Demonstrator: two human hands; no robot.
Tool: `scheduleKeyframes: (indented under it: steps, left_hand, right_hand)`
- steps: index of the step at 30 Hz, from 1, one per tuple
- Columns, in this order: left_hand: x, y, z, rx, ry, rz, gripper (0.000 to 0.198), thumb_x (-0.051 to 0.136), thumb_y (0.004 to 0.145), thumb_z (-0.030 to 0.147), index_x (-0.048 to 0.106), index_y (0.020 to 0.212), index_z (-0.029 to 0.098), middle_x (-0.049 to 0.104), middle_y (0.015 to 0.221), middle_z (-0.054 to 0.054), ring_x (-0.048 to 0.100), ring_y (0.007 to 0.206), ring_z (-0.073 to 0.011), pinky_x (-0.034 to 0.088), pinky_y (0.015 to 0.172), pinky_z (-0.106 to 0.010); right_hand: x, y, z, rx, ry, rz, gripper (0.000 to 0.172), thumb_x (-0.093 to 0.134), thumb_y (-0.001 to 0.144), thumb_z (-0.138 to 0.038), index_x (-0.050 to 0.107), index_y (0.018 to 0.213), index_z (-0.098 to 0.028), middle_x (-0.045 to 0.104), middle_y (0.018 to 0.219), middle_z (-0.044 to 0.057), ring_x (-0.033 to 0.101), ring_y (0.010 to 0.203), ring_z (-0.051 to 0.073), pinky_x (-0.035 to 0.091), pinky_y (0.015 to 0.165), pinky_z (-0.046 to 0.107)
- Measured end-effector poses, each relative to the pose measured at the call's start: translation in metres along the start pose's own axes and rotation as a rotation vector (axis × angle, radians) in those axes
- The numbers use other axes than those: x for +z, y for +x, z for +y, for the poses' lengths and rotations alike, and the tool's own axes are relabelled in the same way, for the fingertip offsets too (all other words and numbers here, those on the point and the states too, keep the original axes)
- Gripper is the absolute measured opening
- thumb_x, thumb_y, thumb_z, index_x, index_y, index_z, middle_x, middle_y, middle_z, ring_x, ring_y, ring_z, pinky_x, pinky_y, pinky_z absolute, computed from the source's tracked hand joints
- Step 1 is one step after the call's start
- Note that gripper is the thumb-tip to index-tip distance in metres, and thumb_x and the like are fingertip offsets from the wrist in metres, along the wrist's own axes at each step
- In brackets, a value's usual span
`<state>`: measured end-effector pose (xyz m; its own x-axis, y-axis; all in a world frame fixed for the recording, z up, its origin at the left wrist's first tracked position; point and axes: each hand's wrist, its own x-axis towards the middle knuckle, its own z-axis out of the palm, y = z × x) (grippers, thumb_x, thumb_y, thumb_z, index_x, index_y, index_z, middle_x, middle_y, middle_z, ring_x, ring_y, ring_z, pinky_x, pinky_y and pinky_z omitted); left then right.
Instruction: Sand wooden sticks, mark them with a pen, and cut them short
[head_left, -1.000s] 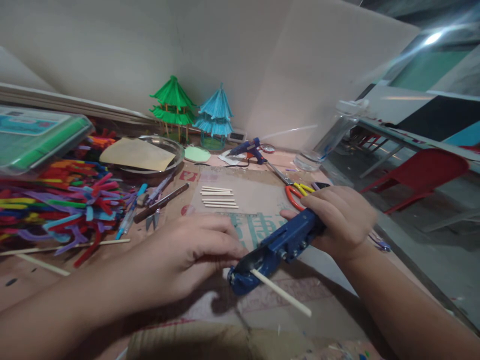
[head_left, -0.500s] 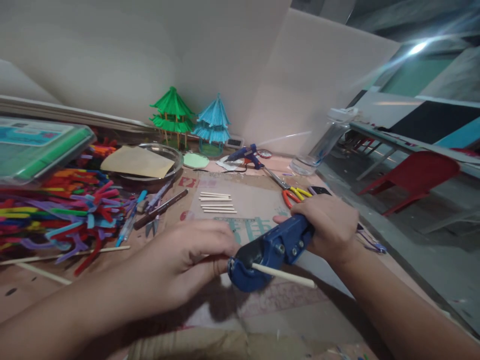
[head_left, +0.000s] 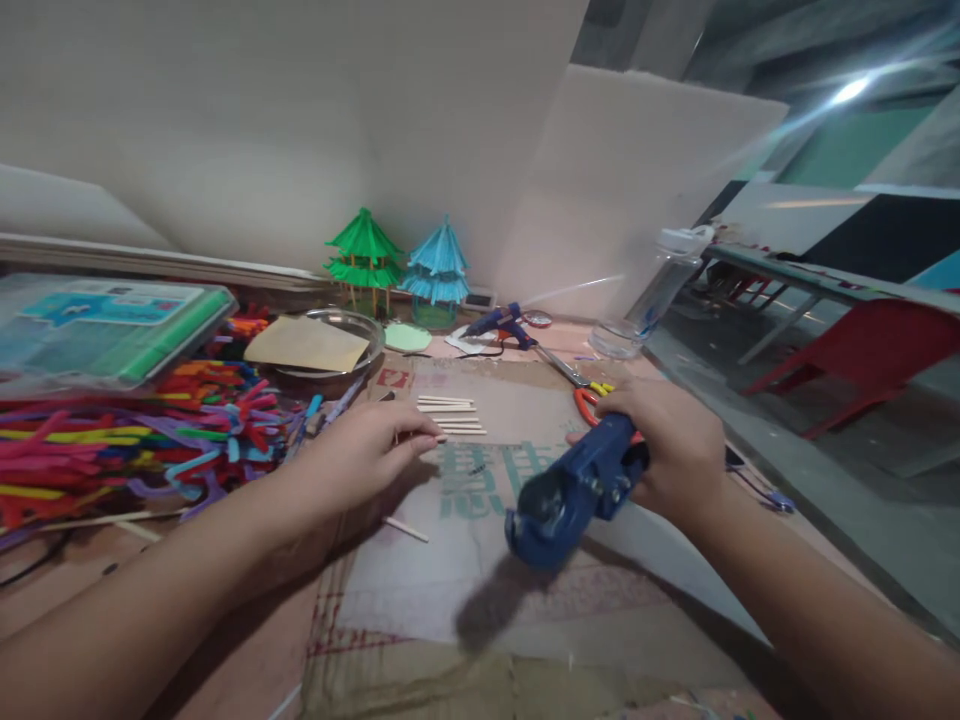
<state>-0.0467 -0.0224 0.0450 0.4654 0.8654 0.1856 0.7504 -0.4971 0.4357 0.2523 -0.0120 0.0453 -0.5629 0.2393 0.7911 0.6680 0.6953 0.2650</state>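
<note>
My right hand [head_left: 667,445] is wrapped round the handles of a blue pipe cutter [head_left: 574,490], whose rounded jaw points left over the cardboard. No stick shows in the jaw. At the left end of a small row of short wooden sticks [head_left: 450,405], my left hand [head_left: 367,445] is closed, thumb and fingertips pinched on a short wooden stick [head_left: 441,437]; only its pale tip shows. Another wooden stick [head_left: 407,530] lies on the cardboard sheet [head_left: 420,600], below my left wrist.
Colourful pipe cleaners [head_left: 150,440] and a plastic case [head_left: 112,325] crowd the left. Behind are a metal bowl [head_left: 375,345], green [head_left: 365,250] and blue [head_left: 437,265] model pavilions, and a glue gun [head_left: 499,322]. Scissors [head_left: 559,367] and a clear bottle [head_left: 645,300] stand towards the right.
My left hand has moved away from the cutter, up and left to the row of sticks. The longer stick has left the jaw, and the cutter has shifted right.
</note>
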Motion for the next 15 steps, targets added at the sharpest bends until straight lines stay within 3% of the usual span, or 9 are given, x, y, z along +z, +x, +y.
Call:
scheduleKeyframes:
  steps: [6, 11, 15]
  left_hand:
    - [-0.004, 0.003, -0.018, -0.065, 0.269, 0.02, 0.029, 0.048, 0.091, 0.033, 0.074, 0.092, 0.02, 0.074, 0.098, -0.008, 0.065, 0.092, -0.0239, 0.048, 0.082, -0.032]
    - [0.007, 0.004, -0.026, -0.097, 0.357, 0.038, 0.031, 0.045, 0.093, 0.03, 0.074, 0.097, 0.02, 0.074, 0.104, -0.009, 0.065, 0.098, -0.0245, 0.047, 0.088, -0.033]
    - [0.003, 0.011, -0.024, -0.149, 0.416, 0.063, 0.032, 0.045, 0.094, 0.029, 0.073, 0.105, 0.02, 0.075, 0.107, -0.009, 0.066, 0.1, -0.0259, 0.048, 0.086, -0.033]
  right_hand:
    - [0.004, -0.018, 0.004, 0.273, -0.035, -0.142, 0.017, 0.052, 0.068, -0.017, 0.058, 0.083, -0.021, 0.067, 0.07, 0.005, 0.063, 0.064, 0.023, 0.043, 0.055, 0.03]
    - [0.012, -0.033, 0.013, 0.293, -0.099, -0.19, 0.011, 0.056, 0.071, -0.023, 0.06, 0.081, -0.02, 0.068, 0.071, 0.008, 0.063, 0.065, 0.024, 0.042, 0.055, 0.03]
    - [0.014, -0.035, 0.015, 0.272, -0.097, -0.195, 0.01, 0.054, 0.071, -0.023, 0.06, 0.079, -0.02, 0.067, 0.07, 0.008, 0.062, 0.064, 0.024, 0.04, 0.055, 0.03]
